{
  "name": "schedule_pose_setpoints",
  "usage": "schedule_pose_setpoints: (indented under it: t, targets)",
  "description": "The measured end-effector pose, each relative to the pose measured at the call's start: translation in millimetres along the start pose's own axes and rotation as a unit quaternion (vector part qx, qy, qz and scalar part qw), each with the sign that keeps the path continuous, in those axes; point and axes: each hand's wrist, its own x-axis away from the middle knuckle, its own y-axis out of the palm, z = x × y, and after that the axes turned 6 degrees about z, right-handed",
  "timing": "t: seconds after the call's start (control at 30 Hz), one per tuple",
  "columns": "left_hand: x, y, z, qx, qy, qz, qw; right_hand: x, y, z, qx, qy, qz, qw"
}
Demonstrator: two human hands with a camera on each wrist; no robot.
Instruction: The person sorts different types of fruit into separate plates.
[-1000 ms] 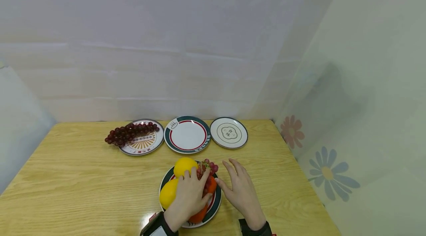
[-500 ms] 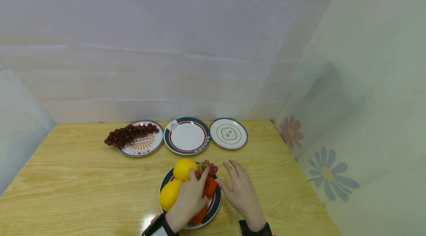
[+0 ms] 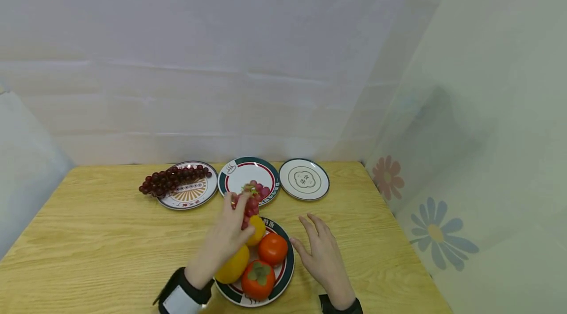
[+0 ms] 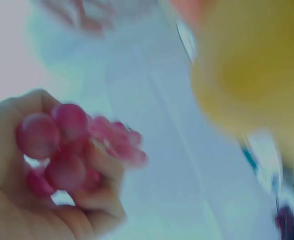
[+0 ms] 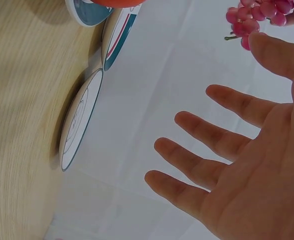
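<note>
Your left hand (image 3: 228,228) is grasping a bunch of glossy pinkish-red round grapes (image 3: 253,202), held up off the white plate with a dark green rim and red ring (image 3: 283,277) at the near side of the worktop (image 3: 102,240). From the head view the bunch overlaps the near rim of a second green-rimmed plate (image 3: 241,173) at the far side. The back of your hand hides the grip there; the left wrist view shows your fingers curled round the grapes, berries bulging between them. The right wrist view shows a short green stem (image 5: 231,38) at one end of the bunch. In that view your right thumb seems to meet the berries, but the head view shows the two well apart.

The bunch's long axis runs from near to far, its far end leaning slightly right; you cannot judge its tilt in height exactly.

Your right hand (image 3: 322,255) is released, fingers straight and spread, just right of the near plate. That plate carries two round yellow fruits (image 3: 232,266) on the left and two orange-red persimmons (image 3: 258,280) on the right.
</note>
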Motion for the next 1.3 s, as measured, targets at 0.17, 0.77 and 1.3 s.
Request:
schedule_pose_setpoints:
  t: [0.17,0.77,1.3]
  targets:
    - [-36.0,-22.2,-63.8,-0.049,0.055,0.004,0.9973,0,0.2,1,0.001,0.003,0.000,1.000]
    - [-39.5,-2.3,-190.7,-0.176,0.037,-0.055,0.9822,2,2.2,7,0.008,0.011,-0.004,1.000]
    - [-22.7,-6.2,-157.6,-0.201,0.037,-0.014,0.9789,1,1.5,1,-0.004,-0.010,-0.010,1.000]
